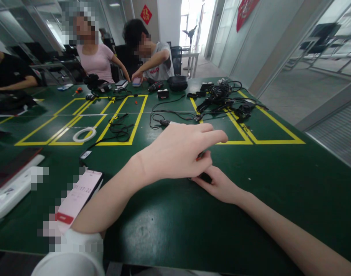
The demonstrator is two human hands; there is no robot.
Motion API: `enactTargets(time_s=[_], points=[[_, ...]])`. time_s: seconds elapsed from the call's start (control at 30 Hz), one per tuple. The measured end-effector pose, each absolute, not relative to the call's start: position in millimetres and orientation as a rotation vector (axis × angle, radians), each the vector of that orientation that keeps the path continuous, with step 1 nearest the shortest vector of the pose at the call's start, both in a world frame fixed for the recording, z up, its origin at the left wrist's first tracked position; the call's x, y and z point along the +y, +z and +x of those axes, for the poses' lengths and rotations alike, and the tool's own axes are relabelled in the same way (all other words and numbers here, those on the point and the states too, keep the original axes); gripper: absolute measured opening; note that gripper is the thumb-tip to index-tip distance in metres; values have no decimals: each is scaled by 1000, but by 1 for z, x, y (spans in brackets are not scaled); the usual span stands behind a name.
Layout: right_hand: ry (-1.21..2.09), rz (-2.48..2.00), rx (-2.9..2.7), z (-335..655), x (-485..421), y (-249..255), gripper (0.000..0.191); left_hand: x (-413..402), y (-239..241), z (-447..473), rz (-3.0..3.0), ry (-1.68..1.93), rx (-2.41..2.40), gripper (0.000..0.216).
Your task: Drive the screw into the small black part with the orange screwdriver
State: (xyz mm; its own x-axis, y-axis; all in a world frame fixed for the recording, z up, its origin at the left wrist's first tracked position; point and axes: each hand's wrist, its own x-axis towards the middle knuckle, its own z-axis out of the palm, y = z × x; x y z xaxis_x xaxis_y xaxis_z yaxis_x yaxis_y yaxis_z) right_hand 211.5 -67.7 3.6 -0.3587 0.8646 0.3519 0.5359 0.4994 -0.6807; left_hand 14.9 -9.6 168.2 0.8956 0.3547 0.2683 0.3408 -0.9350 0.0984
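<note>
My left hand (178, 151) reaches across the green table (169, 226), fingers curled, pinching a thin tool with a red part (200, 155) that points down at a small black object (204, 177). My right hand (218, 186) lies on the table just below, fingers pressed against that black object and holding it. Most of the object is hidden by both hands.
A phone (77, 197) lies at my left forearm, white devices (12, 188) at the left edge. A white ring (83, 134), black cables (119, 128) and a heap of black gear (221, 97) lie among yellow tape lines. Three people sit at the far side.
</note>
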Motion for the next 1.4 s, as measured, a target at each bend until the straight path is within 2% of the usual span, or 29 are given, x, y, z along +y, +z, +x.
enactTargets(time_s=[0.23,0.73,0.9,1.4], points=[[584,-1130,-2046,210,-67,4,8,-11,169,15,3030,443,532,37],[620,-1145,-2052,210,-69,7,13,-12,168,14,3046,452,476,48],[615,-1159,-2055,210,-68,8,12,-11,168,14,3042,462,490,44],[608,-1155,-2058,210,-68,6,15,-10,168,13,3039,457,519,49]])
